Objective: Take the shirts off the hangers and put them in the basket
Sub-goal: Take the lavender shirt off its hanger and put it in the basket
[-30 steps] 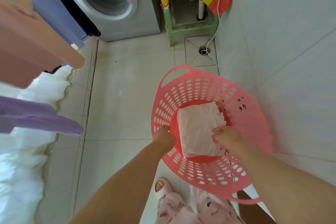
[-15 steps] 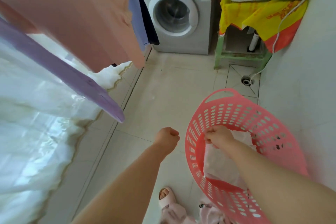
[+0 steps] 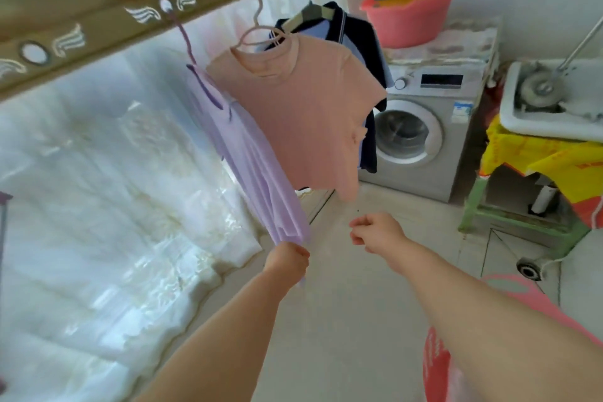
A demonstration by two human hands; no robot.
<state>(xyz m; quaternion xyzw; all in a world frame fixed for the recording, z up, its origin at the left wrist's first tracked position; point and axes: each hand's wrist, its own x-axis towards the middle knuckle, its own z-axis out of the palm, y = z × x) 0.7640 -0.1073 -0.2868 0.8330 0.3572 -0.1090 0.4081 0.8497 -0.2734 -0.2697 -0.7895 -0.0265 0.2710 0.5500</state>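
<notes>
Clamps the left grip (image 3: 287, 258) on the hem of the purple shirt (image 3: 248, 153), hung above it on a hanger (image 3: 189, 49). Holds the right grip (image 3: 375, 232) just beside, loosely curled, empty. Judges the cloth light, soft, limp: may snag if tugged by the hem, so better taken at the collar. Finds the basket (image 3: 437, 365) below the right grip.

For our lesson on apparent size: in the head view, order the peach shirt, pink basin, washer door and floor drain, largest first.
peach shirt
pink basin and washer door: too alike to rank
floor drain
</notes>
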